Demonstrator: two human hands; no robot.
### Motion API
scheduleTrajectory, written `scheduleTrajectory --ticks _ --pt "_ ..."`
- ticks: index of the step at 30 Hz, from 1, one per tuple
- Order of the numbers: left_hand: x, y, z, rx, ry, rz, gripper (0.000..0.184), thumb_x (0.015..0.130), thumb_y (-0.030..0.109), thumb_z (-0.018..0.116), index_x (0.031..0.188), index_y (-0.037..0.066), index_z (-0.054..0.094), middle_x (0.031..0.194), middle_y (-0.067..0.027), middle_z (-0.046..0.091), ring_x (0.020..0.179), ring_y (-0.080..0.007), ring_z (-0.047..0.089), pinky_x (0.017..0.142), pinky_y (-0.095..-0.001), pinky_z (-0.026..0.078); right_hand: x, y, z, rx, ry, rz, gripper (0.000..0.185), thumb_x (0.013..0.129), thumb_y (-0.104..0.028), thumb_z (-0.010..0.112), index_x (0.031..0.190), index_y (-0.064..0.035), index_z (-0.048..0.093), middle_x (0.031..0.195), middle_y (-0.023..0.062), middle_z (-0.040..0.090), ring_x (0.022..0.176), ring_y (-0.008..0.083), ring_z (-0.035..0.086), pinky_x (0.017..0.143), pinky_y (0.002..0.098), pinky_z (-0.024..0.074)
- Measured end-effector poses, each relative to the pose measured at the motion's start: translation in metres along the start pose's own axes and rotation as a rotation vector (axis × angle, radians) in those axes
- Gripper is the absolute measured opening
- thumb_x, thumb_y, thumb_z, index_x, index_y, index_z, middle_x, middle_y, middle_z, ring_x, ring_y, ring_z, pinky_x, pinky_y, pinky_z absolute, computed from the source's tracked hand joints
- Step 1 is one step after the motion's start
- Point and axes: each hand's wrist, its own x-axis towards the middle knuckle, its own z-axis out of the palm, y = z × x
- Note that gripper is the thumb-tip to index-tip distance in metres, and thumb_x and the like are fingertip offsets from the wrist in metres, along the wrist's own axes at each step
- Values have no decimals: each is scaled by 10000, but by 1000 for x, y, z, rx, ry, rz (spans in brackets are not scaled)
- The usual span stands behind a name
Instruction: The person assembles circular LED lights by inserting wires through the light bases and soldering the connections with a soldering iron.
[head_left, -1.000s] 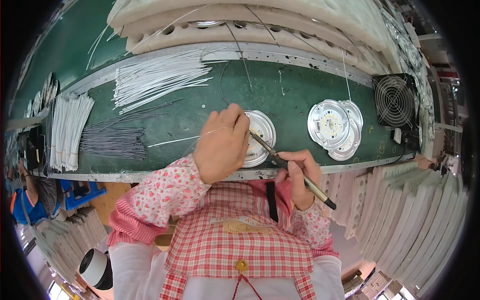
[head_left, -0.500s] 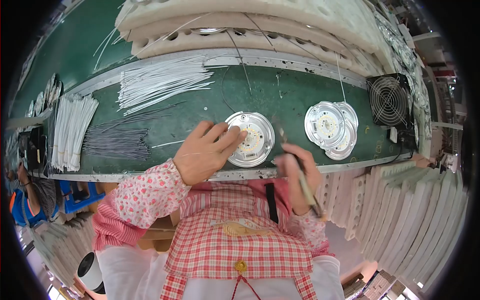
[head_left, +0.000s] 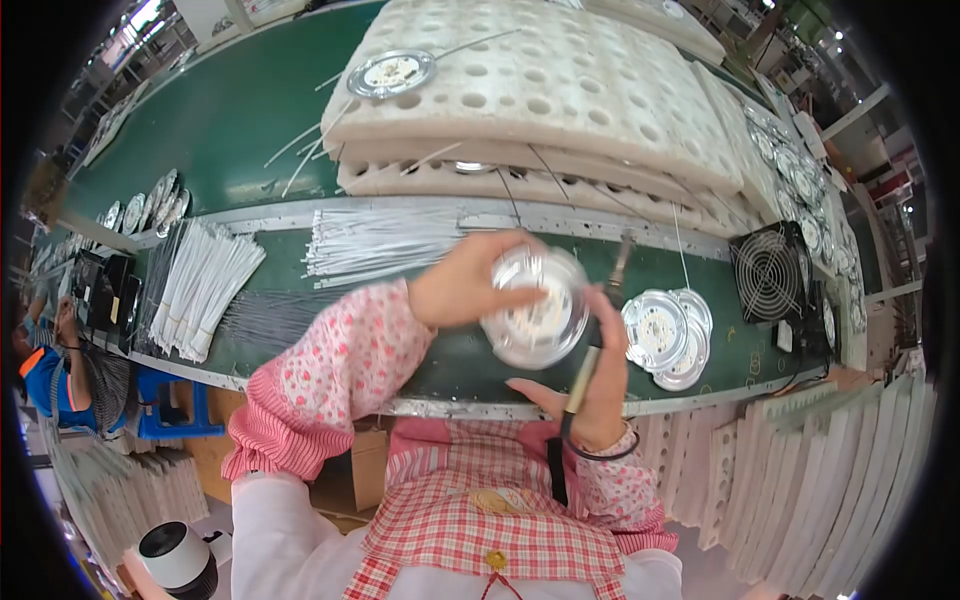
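A round silver disc (head_left: pixel 535 325) with a ring of small yellow parts is raised over the green bench, blurred by motion. My left hand (head_left: pixel 475 283) grips its left side, thumb across its face. On the disc's right side is my right hand (head_left: pixel 597 375), which also holds a pen-like soldering iron (head_left: pixel 583 378), its tip pointing up and away. Two more silver discs (head_left: pixel 655 330) overlap on the bench to the right. White wires (head_left: pixel 375 243) and dark grey wires (head_left: pixel 275 318) lie to the left, partly behind my left sleeve.
White foam trays (head_left: pixel 540 90) are stacked behind the bench, a disc (head_left: pixel 392 74) on top. A black fan (head_left: pixel 768 275) stands at the right. Bundled white wires (head_left: pixel 205 285) lie at the left. Upright foam boards (head_left: pixel 830 470) stand at lower right. Another person (head_left: pixel 62 375) is at far left.
The disc has been lifted off the bench by my left hand. My right hand has moved up beside it with the iron turned upward. The view has tilted up, showing more foam trays.
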Motion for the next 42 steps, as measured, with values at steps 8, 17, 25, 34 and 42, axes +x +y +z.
scheduleTrajectory --ticks 8,17,25,34,42 --pt "141 36 -193 75 813 152 456 814 176 821 1143 -99 665 877 -37 676 720 -99 562 649 -267 434 -4 40 -37 -165 196 197 894 738 -68 867 1474 20 367 1384 207 530 1270 336 532 1081 396 407" --pt "181 -17 -347 1348 701 -430 857 759 600 740 1243 -99 634 1223 -291 656 1202 -387 618 1012 -426 468 -19 76 -74 -533 154 216 1031 624 -239 938 1464 3 392 1327 232 546 1211 431 505 1056 479 386" --pt "-7 83 -154 930 315 217 206 980 141 555 1078 19 690 1029 -96 704 987 -225 655 907 -310 463 3 82 -77 -344 -180 163 1081 589 -161 924 1497 -43 349 1249 224 540 1137 426 523 986 469 420" --pt "-120 -22 -49 1268 180 57 233 784 44 720 992 83 624 954 -71 617 913 -280 589 797 -372 408 -5 55 -36 -217 -28 -27 1078 593 -184 927 1491 -22 352 1347 229 499 1187 432 497 1023 493 401" --pt "-100 -18 -36 1209 185 60 208 794 9 696 955 71 579 902 -60 597 855 -271 583 770 -388 385 -26 53 -15 328 34 120 1181 643 -242 939 1526 1 193 1494 245 424 1351 325 476 1141 418 358"
